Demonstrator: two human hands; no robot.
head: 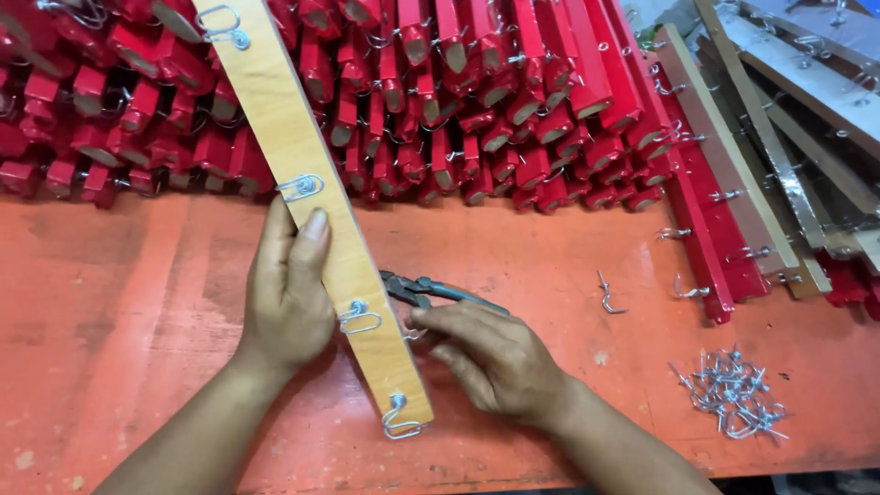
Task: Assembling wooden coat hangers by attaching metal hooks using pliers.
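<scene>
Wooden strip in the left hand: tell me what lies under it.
Under the wooden strip, grey pliers stick out beside the right hand, on the orange table. Their tips are covered.

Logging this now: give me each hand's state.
Left hand: closed around the wooden strip.
Right hand: closed on the pliers.

light wooden strip (302,174) with 4 metal hooks (358,317) lies diagonally; grey pliers (431,291) beside it.
</scene>
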